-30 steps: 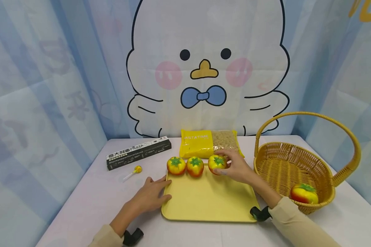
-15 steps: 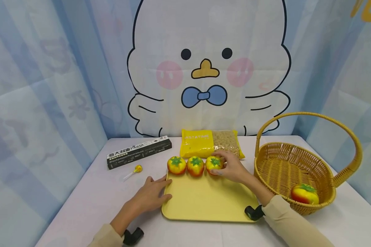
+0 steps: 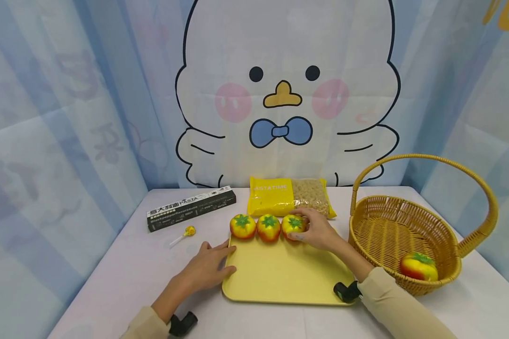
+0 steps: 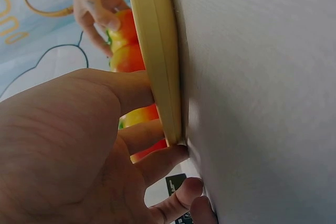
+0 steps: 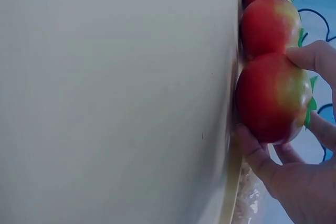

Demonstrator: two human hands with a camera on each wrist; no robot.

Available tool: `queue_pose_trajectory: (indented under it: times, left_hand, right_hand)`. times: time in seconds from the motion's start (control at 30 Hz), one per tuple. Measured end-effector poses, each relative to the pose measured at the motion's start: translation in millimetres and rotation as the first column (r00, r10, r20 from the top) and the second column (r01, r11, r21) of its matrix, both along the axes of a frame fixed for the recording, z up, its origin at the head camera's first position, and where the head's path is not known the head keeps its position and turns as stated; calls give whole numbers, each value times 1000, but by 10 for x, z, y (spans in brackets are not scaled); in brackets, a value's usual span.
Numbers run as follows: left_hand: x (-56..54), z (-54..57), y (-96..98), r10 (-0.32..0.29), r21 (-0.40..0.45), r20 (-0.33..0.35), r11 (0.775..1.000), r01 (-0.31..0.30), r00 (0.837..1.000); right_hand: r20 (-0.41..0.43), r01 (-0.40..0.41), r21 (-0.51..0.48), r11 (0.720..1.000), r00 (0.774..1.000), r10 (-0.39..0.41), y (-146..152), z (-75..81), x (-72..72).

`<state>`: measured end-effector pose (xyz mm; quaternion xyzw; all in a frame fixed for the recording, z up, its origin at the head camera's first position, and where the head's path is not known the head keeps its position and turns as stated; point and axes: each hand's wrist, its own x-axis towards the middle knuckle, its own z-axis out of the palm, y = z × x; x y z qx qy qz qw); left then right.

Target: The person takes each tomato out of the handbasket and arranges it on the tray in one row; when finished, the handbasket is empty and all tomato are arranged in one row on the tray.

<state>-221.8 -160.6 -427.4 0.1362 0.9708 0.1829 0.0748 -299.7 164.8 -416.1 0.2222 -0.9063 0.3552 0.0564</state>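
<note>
My right hand (image 3: 318, 229) holds a red-and-yellow toy persimmon (image 5: 273, 98) with a green leafy top, thumb and fingers on its sides. It sits at the far edge of a yellow tray (image 3: 288, 278), beside two like persimmons, the middle one (image 3: 268, 228) and the left one (image 3: 242, 227), in a row. In the right wrist view the held persimmon touches its neighbour. At the tray's left edge rests my left hand (image 3: 208, 266), some fingers over the rim and others outside it, as the left wrist view shows at the rim (image 4: 156, 51).
A wicker basket (image 3: 390, 226) with a tall handle stands at right, a persimmon (image 3: 419, 267) inside. Behind the tray lies a yellow pasta bag (image 3: 271, 197). A black-and-white pasta box (image 3: 191, 209) and a lollipop (image 3: 189, 231) lie to the left.
My right hand has shifted left with the persimmon, bringing it up to the middle one, and has stayed there over the last half second. My left hand keeps its place on the tray.
</note>
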Motion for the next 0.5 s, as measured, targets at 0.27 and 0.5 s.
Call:
queue_pose_trajectory:
  times: [0.27,0.5]
  left_hand:
    - [5,-2,4,1,2,4,1000,-1,1000]
    - [3,1,4,1,-5,-6,1000,-1,1000]
  right_hand:
    - [10,8,1,1000,1000,-8,5,-7,-15]
    - [6,3,-3,1000,1000,-3,1,5,-10]
